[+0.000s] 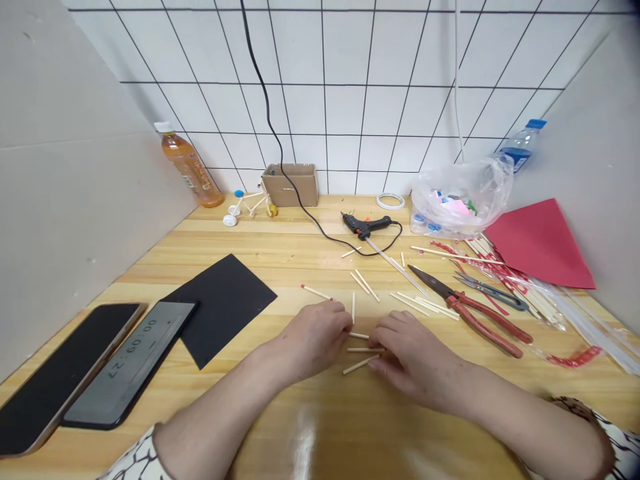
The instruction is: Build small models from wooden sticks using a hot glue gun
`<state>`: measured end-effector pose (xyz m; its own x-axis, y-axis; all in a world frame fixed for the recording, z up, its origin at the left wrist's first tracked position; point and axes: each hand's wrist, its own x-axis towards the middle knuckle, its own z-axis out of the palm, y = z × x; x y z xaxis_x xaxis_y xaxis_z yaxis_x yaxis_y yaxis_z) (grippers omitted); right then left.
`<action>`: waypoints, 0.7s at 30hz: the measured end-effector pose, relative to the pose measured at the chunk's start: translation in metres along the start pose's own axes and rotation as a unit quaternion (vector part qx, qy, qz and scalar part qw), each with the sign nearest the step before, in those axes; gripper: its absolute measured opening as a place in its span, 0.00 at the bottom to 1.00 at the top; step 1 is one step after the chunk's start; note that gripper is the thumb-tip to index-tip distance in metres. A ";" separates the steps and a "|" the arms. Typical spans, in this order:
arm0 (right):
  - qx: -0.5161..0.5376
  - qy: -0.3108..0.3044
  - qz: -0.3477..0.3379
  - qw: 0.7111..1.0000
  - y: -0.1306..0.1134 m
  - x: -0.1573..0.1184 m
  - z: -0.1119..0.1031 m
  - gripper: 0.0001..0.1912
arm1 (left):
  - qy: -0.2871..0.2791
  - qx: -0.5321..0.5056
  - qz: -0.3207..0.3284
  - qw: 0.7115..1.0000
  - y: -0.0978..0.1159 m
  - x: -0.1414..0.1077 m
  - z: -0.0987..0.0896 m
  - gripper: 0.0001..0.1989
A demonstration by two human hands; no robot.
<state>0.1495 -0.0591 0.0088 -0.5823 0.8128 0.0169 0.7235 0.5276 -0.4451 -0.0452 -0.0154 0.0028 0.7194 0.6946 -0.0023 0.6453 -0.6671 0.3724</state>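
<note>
Head view: wooden table (400, 443) against tiled wall (345, 110), left hand (317, 339) and right hand (417, 360) among sticks (363, 350), grips unclear.

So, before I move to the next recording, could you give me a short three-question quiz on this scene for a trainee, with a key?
1. True or false: the glue gun lies on the table, in neither hand.
2. Which of these is nearest to the fingers of the right hand?
A) the orange drink bottle
B) the cardboard box
C) the short wooden sticks
3. What colour is the sheet that the phone with digits on its screen partly overlaps?

Key: 1. True. 2. C. 3. Black.
</note>
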 end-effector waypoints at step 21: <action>-0.036 0.081 -0.005 0.996 0.007 0.005 0.017 0.03 | -0.037 -0.029 -0.025 0.999 0.012 -0.001 -0.004 0.08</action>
<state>0.1451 -0.0557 -0.0094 -0.5262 0.8335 0.1686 0.7457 0.5476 -0.3796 -0.0390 -0.0227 0.0105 0.7050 0.7036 -0.0895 0.6662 -0.6136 0.4238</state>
